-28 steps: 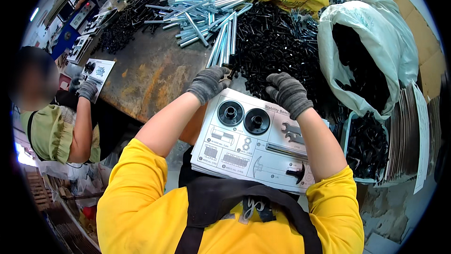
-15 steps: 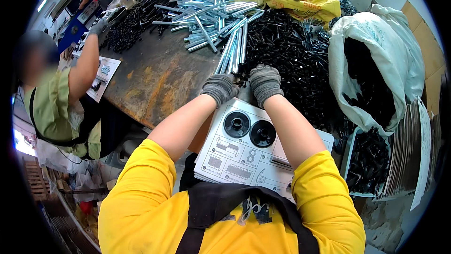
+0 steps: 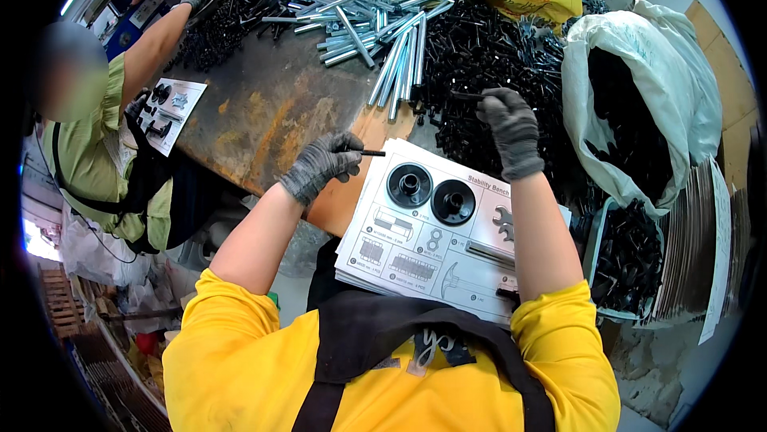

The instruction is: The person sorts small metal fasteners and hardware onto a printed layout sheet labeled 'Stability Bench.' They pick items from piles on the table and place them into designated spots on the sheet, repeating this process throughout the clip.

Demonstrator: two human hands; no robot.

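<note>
The left hand [image 3: 322, 167], in a grey knit glove, has its fingers curled together and pinches one end of a short black metal bolt [image 3: 369, 152]. The bolt's long axis lies nearly level across the picture, and its free end points to the person's right, toward the white printed parts card [image 3: 415, 252] that rests on the edge of the rusty brown worktop [image 3: 264, 104]. That free end hangs just above the card's upper left corner, so the card and its two round black plastic knobs [image 3: 431, 191] lie to the right of and slightly below this hand. The right hand [image 3: 509, 130], gloved the same way, is farther up, over the heap of loose black screws [image 3: 487, 48]. Its fingers are closed on what looks like another thin black bolt [image 3: 466, 96], which sticks out to the left toward a bundle of long silvery steel rods [image 3: 375, 20]. The left hand is nearer the card's left edge, while the right hand is nearer the heap. A flat metal spanner [image 3: 505, 222] lies on the card beside the right forearm.
</note>
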